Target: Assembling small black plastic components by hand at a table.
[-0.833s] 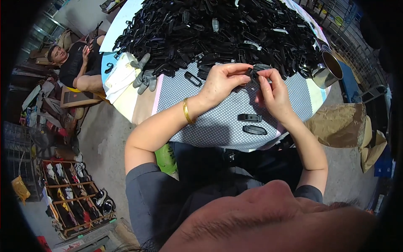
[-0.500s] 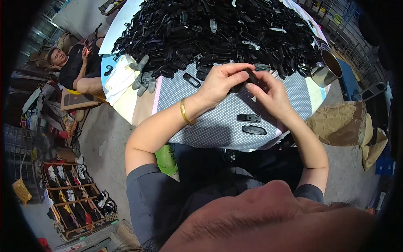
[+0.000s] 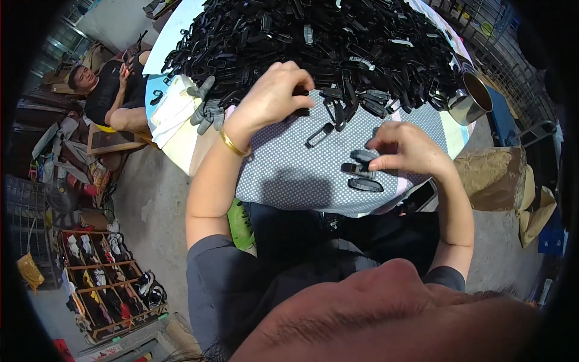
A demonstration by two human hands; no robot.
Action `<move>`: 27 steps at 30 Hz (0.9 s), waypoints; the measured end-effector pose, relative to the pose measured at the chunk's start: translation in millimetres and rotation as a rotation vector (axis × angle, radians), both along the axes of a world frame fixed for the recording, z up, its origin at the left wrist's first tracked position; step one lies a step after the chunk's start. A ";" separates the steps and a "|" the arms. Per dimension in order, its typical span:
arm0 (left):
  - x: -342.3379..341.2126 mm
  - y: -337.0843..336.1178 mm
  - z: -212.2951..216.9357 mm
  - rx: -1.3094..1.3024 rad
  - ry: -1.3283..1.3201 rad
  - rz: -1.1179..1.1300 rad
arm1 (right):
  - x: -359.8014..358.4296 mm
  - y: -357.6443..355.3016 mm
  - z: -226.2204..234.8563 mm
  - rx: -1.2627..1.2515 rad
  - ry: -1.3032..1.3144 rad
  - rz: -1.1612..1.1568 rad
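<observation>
My left hand (image 3: 274,93) is at the near edge of a big heap of black plastic pieces (image 3: 253,42), its fingers curled and thumb apart, with nothing plainly held. Low on the right, my right hand (image 3: 413,148) has thumb and fingers around the end of a dark oblong plastic piece (image 3: 363,155). Just nearer lie two similar black pieces, one (image 3: 354,169) beside the thumb and another (image 3: 365,185) closest to me. Between my hands, a long slotted black piece (image 3: 319,135) rests on the dotted grey cloth (image 3: 283,175).
A grey glove (image 3: 208,111) and white cloth (image 3: 172,117) lie at the table's left. At its right edge stands a shiny metal cup (image 3: 470,99). Another person (image 3: 105,90) sits at far left. A compartmented wooden rack (image 3: 114,283) is on the floor, lower left.
My hands have parted. The left went up and left to the heap; the right came down with a piece to the two black ones. Several pieces at the heap's near edge have shifted.
</observation>
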State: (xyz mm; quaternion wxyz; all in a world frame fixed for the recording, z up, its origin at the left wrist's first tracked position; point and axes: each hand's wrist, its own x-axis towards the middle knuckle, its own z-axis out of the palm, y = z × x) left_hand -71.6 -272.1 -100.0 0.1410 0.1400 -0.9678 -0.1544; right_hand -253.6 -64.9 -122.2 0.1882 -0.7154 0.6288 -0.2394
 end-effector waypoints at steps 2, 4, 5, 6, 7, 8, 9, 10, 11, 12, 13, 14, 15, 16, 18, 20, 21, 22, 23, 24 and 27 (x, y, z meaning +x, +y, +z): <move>3.3 -2.0 0.1 -0.060 -0.095 0.029 | -1.8 -4.4 -5.4 -0.221 -0.055 -0.136; -4.2 2.4 -9.8 -0.133 -0.130 -0.004 | -3.5 -8.3 -10.5 -0.380 0.165 -0.349; -5.1 6.7 -11.8 -0.152 -0.118 -0.021 | -7.7 -13.9 -20.0 -0.476 0.322 -0.378; -5.7 10.4 -12.6 -0.184 -0.111 -0.034 | -10.8 -16.0 -27.4 -0.477 0.319 -0.378; -8.2 14.6 -14.6 -0.186 -0.133 -0.018 | -13.2 -18.3 -33.1 -0.453 0.345 -0.360; -10.7 19.9 -18.5 -0.155 -0.062 -0.039 | -14.3 -19.4 -36.0 -0.429 0.372 -0.342; -13.7 24.7 -24.1 -0.123 0.010 -0.060 | -14.1 -20.0 -36.5 -0.429 0.372 -0.343; -16.4 28.4 -31.4 -0.147 0.093 -0.105 | -11.3 -21.3 -34.0 -0.450 0.339 -0.361; -19.2 31.2 -37.8 -0.129 0.142 -0.142 | -9.5 -21.7 -31.9 -0.471 0.306 -0.378; -20.6 34.4 -42.6 -0.127 0.181 -0.154 | -8.6 -21.2 -30.8 -0.471 0.304 -0.375; -21.4 37.0 -44.7 -0.125 0.221 -0.171 | -8.1 -19.6 -29.5 -0.433 0.276 -0.399; -21.1 38.1 -44.5 -0.125 0.222 -0.173 | -8.1 -18.3 -28.1 -0.396 0.248 -0.423; -21.1 39.1 -43.8 -0.157 0.206 -0.155 | -9.9 -16.8 -27.2 -0.396 0.250 -0.425; -20.6 39.9 -42.8 -0.189 0.188 -0.136 | -12.7 -14.9 -26.4 -0.390 0.260 -0.420; -20.8 38.9 -40.5 -0.137 0.244 -0.137 | -15.5 -11.1 -23.8 -0.384 0.272 -0.417; -22.8 37.6 -37.5 -0.083 0.300 -0.138 | -16.1 -6.2 -19.9 -0.312 0.406 -0.453; -24.6 36.8 -35.1 0.062 0.285 -0.066 | -14.5 -4.4 -15.8 -0.311 0.408 -0.455; -25.5 35.8 -33.7 0.206 0.267 0.009 | -10.0 -4.1 -10.9 -0.399 0.397 -0.421; -26.9 34.3 -34.7 0.206 0.267 0.010 | -5.4 -4.7 -8.1 -0.486 0.385 -0.387; -28.6 32.7 -36.9 0.558 0.297 -0.008 | -0.8 -6.7 -9.8 -0.533 0.320 -0.325; -31.7 32.4 -38.4 0.991 0.312 -0.097 | 13.7 -15.7 -12.6 -0.612 0.315 -0.172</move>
